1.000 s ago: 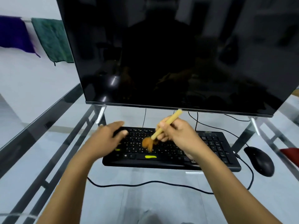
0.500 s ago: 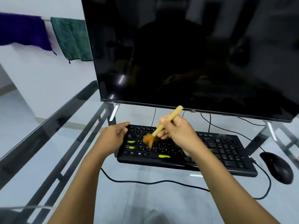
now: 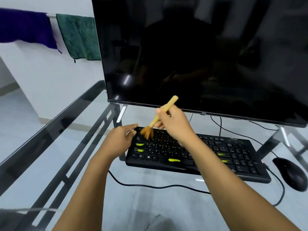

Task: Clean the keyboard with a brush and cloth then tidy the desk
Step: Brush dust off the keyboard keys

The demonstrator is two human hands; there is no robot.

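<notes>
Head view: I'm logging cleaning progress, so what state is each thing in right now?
Keyboard: flat on desk, yellow-green marks on keys.
Brush: tilted, bristles on top-left keys.
Right hand: grips the brush handle.
Left hand: fingers relaxed, rests on keyboard's left end.
Monitor: screen dark.
Mouse: on desk, untouched.
Green cloth: hanging on rail.
Purple cloth: hanging on rail.
</notes>
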